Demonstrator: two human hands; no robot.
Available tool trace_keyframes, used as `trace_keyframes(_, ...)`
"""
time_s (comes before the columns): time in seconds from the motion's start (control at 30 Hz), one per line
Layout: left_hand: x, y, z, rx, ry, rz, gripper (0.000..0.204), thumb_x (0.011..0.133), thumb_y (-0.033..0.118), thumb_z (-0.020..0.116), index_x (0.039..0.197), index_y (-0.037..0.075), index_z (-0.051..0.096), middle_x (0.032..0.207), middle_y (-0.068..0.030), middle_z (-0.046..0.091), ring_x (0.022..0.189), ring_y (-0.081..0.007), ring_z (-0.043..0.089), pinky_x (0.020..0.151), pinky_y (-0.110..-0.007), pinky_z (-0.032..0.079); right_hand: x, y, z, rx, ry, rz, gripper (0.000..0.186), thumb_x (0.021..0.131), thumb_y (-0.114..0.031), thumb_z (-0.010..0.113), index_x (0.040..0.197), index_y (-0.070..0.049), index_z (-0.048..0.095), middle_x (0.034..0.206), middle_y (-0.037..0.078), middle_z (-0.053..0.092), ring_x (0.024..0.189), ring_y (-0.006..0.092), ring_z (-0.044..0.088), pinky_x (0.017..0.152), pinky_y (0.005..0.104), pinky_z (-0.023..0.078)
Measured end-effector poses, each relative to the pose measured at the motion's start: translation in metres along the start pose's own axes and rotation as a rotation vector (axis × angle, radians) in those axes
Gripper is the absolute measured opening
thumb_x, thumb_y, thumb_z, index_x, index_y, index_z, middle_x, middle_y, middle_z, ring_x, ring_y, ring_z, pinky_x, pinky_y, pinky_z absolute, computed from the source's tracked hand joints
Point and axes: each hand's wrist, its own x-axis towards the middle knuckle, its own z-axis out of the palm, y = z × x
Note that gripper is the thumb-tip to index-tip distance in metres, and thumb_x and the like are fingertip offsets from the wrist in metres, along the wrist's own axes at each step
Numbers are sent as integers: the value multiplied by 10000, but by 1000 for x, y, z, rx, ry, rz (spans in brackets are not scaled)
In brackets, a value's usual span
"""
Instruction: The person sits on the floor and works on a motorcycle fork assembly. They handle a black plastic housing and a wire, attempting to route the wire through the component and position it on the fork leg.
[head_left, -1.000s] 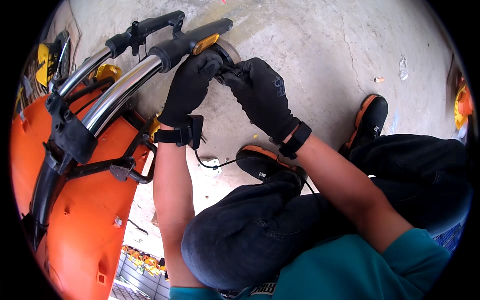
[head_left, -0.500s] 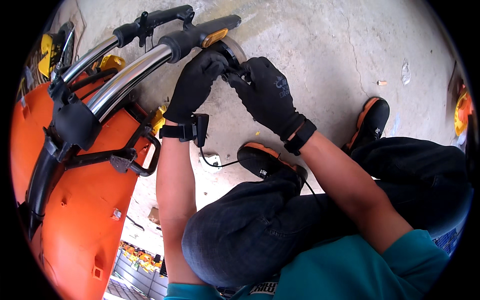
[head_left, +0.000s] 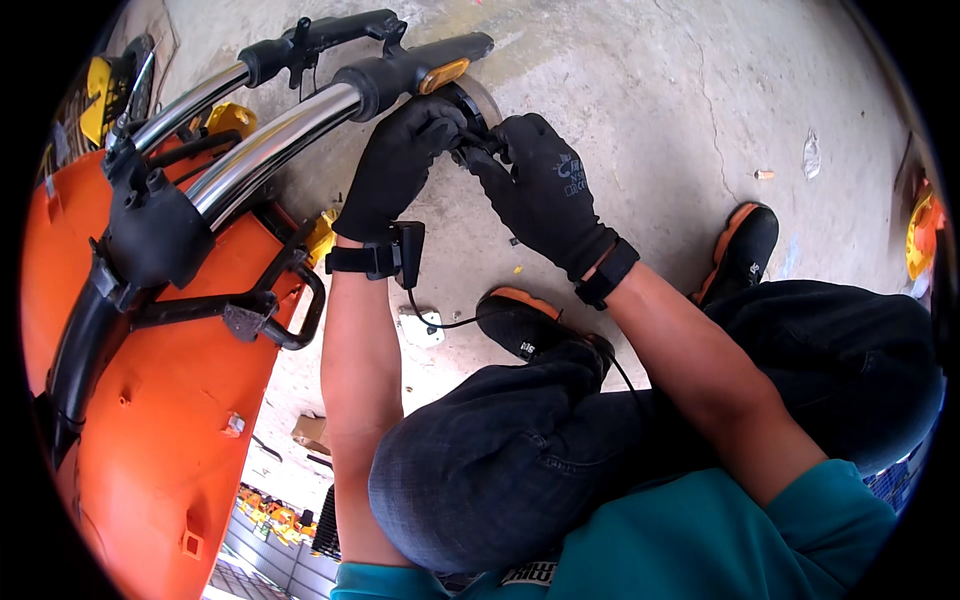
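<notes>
Both hands wear black gloves and meet below the lower end of a motorcycle front fork (head_left: pixel 290 140) with chrome tubes and black lower legs. My left hand (head_left: pixel 395 165) is closed, its fingers bent around a small dark part that the gloves mostly hide. Pinching at the same spot from the other side is my right hand (head_left: pixel 540 190), fingertips almost touching the left ones. Just behind the fingers shows a round, pale-rimmed dark part (head_left: pixel 482 102), partly covered by the left hand. An amber reflector (head_left: pixel 443 77) sits on the nearer fork leg above the left hand.
A large orange body panel (head_left: pixel 170 410) and a black metal frame (head_left: pixel 240 315) fill the left side. Yellow parts (head_left: pixel 232 120) lie behind the fork. On the concrete floor are a white plate (head_left: pixel 422 328), a brown cardboard piece (head_left: pixel 311 433) and a crumpled wrapper (head_left: pixel 812 155).
The fork and both hands sit slightly farther right in the picture, as the whole view has shifted a little. The fingers stay pressed together at the same spot.
</notes>
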Motion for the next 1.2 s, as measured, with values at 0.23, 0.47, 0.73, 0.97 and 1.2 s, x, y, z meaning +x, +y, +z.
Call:
trace_keyframes(0.23, -7, -3, 28, -78, 247, 173, 158, 901, 23, 592, 1056, 0, 615, 973, -32, 614, 922, -111, 576, 828, -264, 475, -2, 0, 3, -9, 26, -25, 215, 827, -137, 667, 956, -15, 545, 854, 171, 562, 786, 356, 572, 669, 432, 471)
trace_keyframes(0.47, -10, 4, 47, 33, 456, 190, 272, 886, 67, 621, 1140, 1, 551, 1043, -72, 615, 930, -108, 595, 801, -247, 501, -1, 1, 4, -15, 25, -17, 208, 820, -132, 668, 946, -17, 548, 849, 166, 562, 806, 355, 569, 673, 439, 468)
trace_keyframes(0.73, -8, 8, 52, 146, 475, -35, 172, 887, 135, 621, 905, -36, 632, 784, -70, 653, 688, -116, 608, 612, -258, 477, -6, 2, 8, -1, 60, -99, 215, 797, -103, 668, 955, -19, 548, 877, 173, 560, 823, 365, 570, 675, 447, 469)
trace_keyframes(0.97, -5, 18, 52, 329, 430, -116, 234, 872, 186, 595, 809, -35, 641, 699, -124, 656, 638, -215, 642, 615, -340, 484, -6, -4, 5, -31, 6, -52, 218, 782, -86, 668, 959, -21, 558, 894, 181, 559, 835, 372, 567, 701, 451, 471)
trace_keyframes(1.2, -8, 30, 41, 514, 362, -25, 252, 879, 193, 602, 774, -31, 651, 668, -103, 634, 605, -156, 590, 573, -316, 437, -4, -11, 3, -70, -46, -81, 210, 788, -95, 666, 960, -23, 568, 890, 185, 559, 852, 371, 565, 714, 456, 473)
